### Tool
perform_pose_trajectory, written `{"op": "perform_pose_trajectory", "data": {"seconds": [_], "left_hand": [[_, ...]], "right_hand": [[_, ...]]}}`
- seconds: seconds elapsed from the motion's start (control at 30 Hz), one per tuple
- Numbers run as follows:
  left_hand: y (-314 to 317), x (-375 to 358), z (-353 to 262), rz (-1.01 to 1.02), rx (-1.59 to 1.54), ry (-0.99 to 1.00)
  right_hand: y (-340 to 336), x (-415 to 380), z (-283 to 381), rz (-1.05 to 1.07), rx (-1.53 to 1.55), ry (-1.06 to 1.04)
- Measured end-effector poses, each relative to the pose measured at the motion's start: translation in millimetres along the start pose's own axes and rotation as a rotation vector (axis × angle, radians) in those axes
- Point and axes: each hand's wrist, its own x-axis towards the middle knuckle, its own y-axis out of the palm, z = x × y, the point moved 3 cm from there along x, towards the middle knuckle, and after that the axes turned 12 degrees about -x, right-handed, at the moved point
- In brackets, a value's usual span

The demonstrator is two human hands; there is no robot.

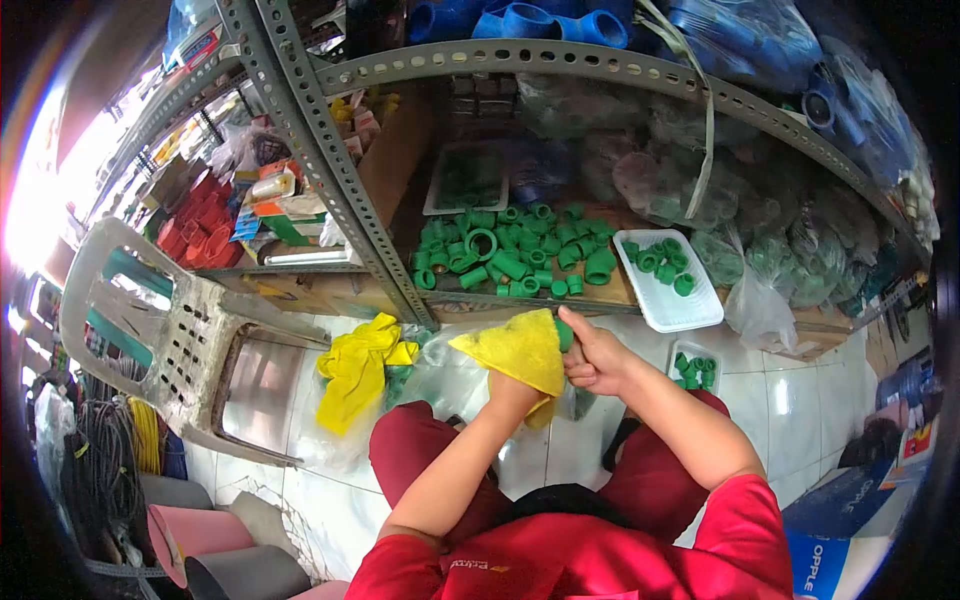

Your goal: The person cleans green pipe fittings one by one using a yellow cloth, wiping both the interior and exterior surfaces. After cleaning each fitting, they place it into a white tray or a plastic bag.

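Note:
My left hand (pixel 515 392) is closed inside a yellow cloth (pixel 525 350), which covers most of its fingers. The cloth lies against a green pipe fitting (pixel 565 336). On the other side, my right hand (pixel 592 352) has its fingers wrapped round that fitting, thumb on top. Beyond my hands, a pile of green fittings (pixel 510 245) lies on the low shelf. A white tray (pixel 705 305) beside the pile holds several green fittings. On the floor to the right stands a smaller tray (pixel 715 362) with more green fittings.
A worn plastic chair (pixel 190 320) stands at the left, near another yellow cloth (pixel 360 365) on plastic bags. A metal shelf post (pixel 340 170) rises ahead. Blue fittings (pixel 525 22) sit on the upper shelf. Pink and grey rolls (pixel 200 535) lie lower left, boxes (pixel 830 520) lower right.

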Motion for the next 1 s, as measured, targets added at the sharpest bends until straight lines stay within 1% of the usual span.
{"op": "perform_pose_trajectory", "data": {"seconds": [0.03,0.07,0.1,0.17,0.2,0.27,0.3,0.37,0.4,0.47,0.5,0.57,0.6,0.67,0.7,0.77,0.8,0.83,0.87,0.9,0.93,1.0], "left_hand": [[1,1,-7,0.032,0.199,0.154],[4,2,-2,-0.005,0.144,0.124],[2,4,-5,-0.003,0.146,0.119],[-1,8,-8,0.074,-0.095,-0.138],[1,8,-4,0.075,-0.094,-0.139],[-1,7,2,-0.094,-0.187,-0.009],[-2,8,1,-0.093,-0.186,-0.01],[-7,8,0,-0.088,-0.286,-0.047],[-9,10,-2,-0.088,-0.286,-0.048],[-6,9,8,-0.121,-0.877,-0.59],[-6,7,10,-0.122,-0.876,-0.591],[-6,4,8,-0.08,-0.596,-0.309],[-7,5,5,-0.079,-0.596,-0.309],[-8,8,-5,-0.091,-0.347,-0.166],[-6,6,-4,-0.093,-0.347,-0.168],[0,3,-1,0.003,-0.206,-0.141],[-5,7,-15,0.055,0.158,0.049],[-1,4,-9,0.055,0.158,0.046],[5,-1,1,0.02,0.078,0.061],[3,1,-2,-0.015,-0.001,0.076],[2,3,-5,-0.014,0.0,0.074],[-3,8,-13,-0.117,-0.068,0.018]], "right_hand": [[1,0,0,0.024,0.031,0.033],[1,-4,3,0.0,-0.027,-0.024],[4,-4,2,0.002,-0.025,-0.02],[8,-5,6,-0.022,-0.162,-0.264],[9,-1,2,-0.02,-0.16,-0.264],[6,4,1,-0.245,-0.394,-0.552],[5,5,0,-0.243,-0.393,-0.551],[8,-3,7,-0.426,-0.913,-0.913],[8,-5,9,-0.426,-0.912,-0.912],[19,-17,19,-0.445,-1.244,-1.134],[18,-18,22,-0.443,-1.244,-1.134],[19,-20,24,-0.448,-1.321,-1.192],[19,-19,21,-0.448,-1.32,-1.191],[9,-9,12,-0.455,-1.011,-0.913],[9,-10,13,-0.453,-1.013,-0.911],[7,-6,8,-0.146,-0.292,-0.354],[8,-9,8,-0.013,-0.181,-0.209],[3,-9,7,-0.012,-0.182,-0.207],[-1,-6,3,0.058,-0.098,-0.131],[1,-5,2,0.129,-0.014,-0.054],[4,-7,3,0.131,-0.013,-0.053],[13,-12,10,0.045,-0.138,-0.27]]}}
